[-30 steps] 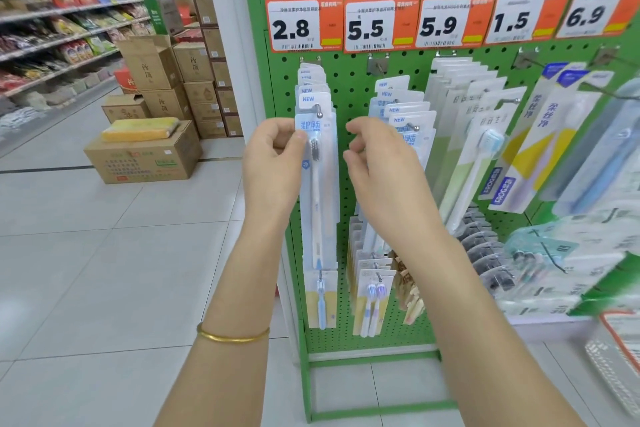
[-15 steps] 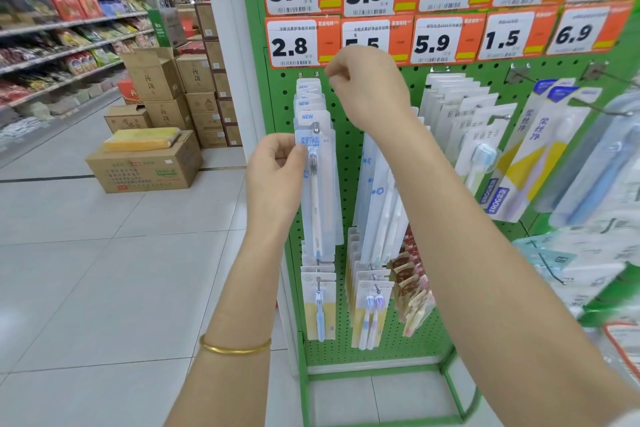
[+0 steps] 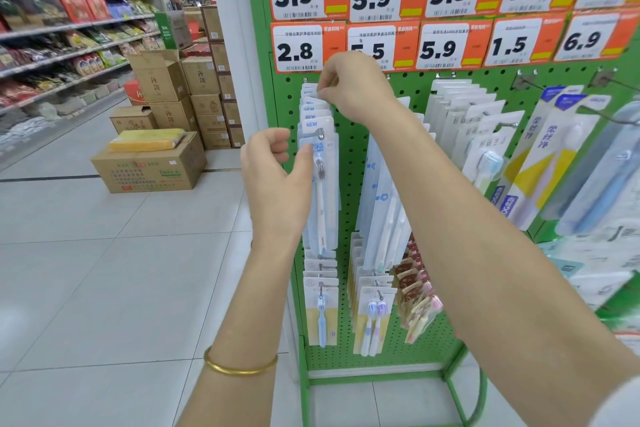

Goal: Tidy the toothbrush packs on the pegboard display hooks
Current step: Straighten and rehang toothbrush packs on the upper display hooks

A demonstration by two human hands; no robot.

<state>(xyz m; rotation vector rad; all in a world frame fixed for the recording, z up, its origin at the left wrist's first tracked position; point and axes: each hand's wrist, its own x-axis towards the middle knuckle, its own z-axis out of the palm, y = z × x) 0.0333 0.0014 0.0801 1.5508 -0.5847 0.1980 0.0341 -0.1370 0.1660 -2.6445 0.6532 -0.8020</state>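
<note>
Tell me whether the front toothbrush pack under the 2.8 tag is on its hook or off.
On. The hook tip pokes through the top hole of the front toothbrush pack; the left hand pinches its edge.

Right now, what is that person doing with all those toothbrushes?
A person is straightening toothbrush packs hanging on a green perforated pegboard. The left hand holds the edge of the front clear-plastic toothbrush pack on the leftmost hook. The right hand reaches above it and pinches the white card tops of the rear packs on that same hook.
</note>
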